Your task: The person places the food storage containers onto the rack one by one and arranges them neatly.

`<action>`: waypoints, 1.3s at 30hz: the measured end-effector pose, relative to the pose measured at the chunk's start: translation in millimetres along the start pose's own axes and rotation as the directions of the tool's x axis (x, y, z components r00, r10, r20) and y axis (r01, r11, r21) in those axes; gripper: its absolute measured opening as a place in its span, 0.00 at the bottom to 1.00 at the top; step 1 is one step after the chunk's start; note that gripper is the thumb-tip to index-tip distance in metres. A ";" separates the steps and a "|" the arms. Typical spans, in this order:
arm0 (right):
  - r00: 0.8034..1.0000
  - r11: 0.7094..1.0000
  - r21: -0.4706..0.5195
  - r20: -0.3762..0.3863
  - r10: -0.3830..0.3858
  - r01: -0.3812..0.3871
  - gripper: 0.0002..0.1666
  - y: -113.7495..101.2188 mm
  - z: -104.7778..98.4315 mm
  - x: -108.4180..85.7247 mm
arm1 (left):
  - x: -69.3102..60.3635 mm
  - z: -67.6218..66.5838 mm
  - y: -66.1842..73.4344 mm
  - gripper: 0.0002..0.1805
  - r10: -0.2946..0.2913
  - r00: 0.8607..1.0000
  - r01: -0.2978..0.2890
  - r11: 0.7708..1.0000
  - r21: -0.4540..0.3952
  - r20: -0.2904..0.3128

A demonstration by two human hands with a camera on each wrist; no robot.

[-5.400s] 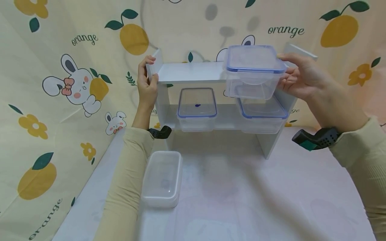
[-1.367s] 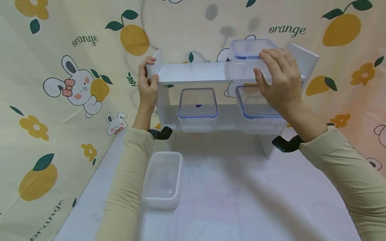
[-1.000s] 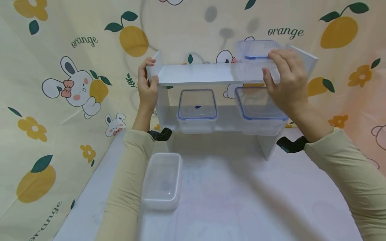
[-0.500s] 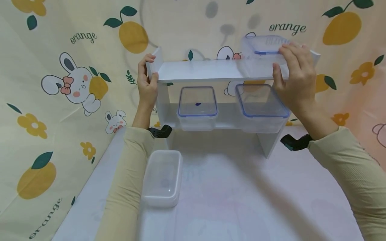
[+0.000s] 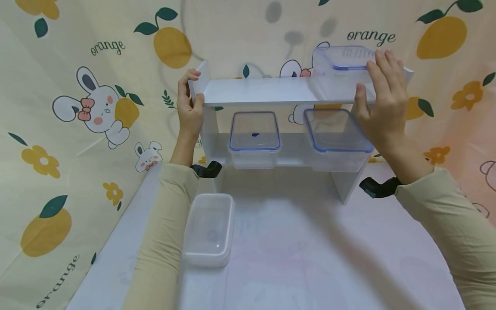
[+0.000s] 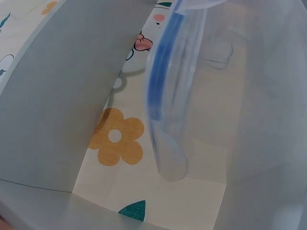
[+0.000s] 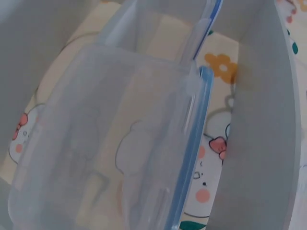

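Observation:
In the head view my left hand (image 5: pixel 190 114) grips the upper left side panel of a white two-tier shelf (image 5: pixel 255 91). My right hand (image 5: pixel 383 97), fingers extended, rests against the front of a clear food container (image 5: pixel 342 56) with a blue-sealed lid on the right of the top tier. Part of that container is hidden behind the hand. On the lower tier sit two more lidded containers, a left one (image 5: pixel 254 131) and a right one (image 5: pixel 337 131). The left wrist view shows a container's blue seal (image 6: pixel 163 67) close up; the right wrist view shows a clear container wall (image 7: pixel 96 134).
A frosted plastic box (image 5: pixel 209 228) stands on the white table (image 5: pixel 302 258), beside the left forearm. Behind the shelf hangs a cream cloth (image 5: pixel 240 34) printed with oranges and rabbits. The shelf's right leg (image 5: pixel 345 187) reaches down to the table.
The right hand first held the container in front of the top tier. The container then moved onto that tier, back and to the right, with the hand against its front. The left hand stayed put.

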State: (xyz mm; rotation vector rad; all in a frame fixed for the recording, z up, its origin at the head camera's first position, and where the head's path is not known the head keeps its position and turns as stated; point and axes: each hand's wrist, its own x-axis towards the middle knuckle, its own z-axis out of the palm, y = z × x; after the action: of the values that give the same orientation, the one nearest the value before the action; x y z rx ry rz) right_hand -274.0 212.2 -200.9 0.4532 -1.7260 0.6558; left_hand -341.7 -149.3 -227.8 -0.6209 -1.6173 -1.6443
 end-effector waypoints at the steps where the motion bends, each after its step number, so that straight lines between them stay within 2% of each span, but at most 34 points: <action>1: 1.000 1.000 0.005 -0.009 0.005 -0.005 0.26 -2.3 -0.1 -1.4 | 0.0 0.3 0.1 0.19 -0.001 1.000 0.001 1.000 -0.001 0.002; 5: 0.998 0.998 0.060 -0.065 0.020 -0.016 0.24 -14.6 0.7 -10.4 | -0.5 0.9 0.8 0.19 -0.002 1.000 0.002 1.000 -0.004 0.004; 9: 0.993 0.992 0.126 -0.111 0.030 -0.016 0.21 -26.3 3.1 -20.9 | -0.9 1.2 1.4 0.19 0.020 1.000 -0.020 1.000 -0.010 0.003; 16: 0.991 0.978 0.201 -0.112 0.072 -0.048 0.19 -34.9 6.1 -38.5 | -1.4 1.1 2.6 0.19 0.036 0.999 -0.036 0.999 -0.020 -0.002; 24: 0.996 0.970 0.233 -0.040 0.080 -0.069 0.20 -44.8 3.1 -57.0 | -1.4 0.9 1.9 0.20 0.050 0.999 -0.050 0.998 -0.032 -0.006; 29: 0.997 0.959 0.274 0.042 0.061 -0.070 0.23 -58.2 -0.3 -74.1 | -1.8 1.2 2.0 0.19 0.054 0.999 -0.054 0.998 -0.032 -0.004; 39: 0.984 0.945 0.318 0.176 0.018 -0.074 0.25 -80.5 -0.6 -104.4 | -0.9 2.1 3.9 0.20 0.033 0.999 -0.033 0.999 -0.032 -0.010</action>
State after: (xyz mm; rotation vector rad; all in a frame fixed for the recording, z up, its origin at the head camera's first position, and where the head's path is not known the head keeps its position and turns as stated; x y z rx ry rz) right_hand -198.3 146.7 -286.6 0.7170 -1.7995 0.9650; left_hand -338.4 -146.8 -225.8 -0.6521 -1.5687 -1.6503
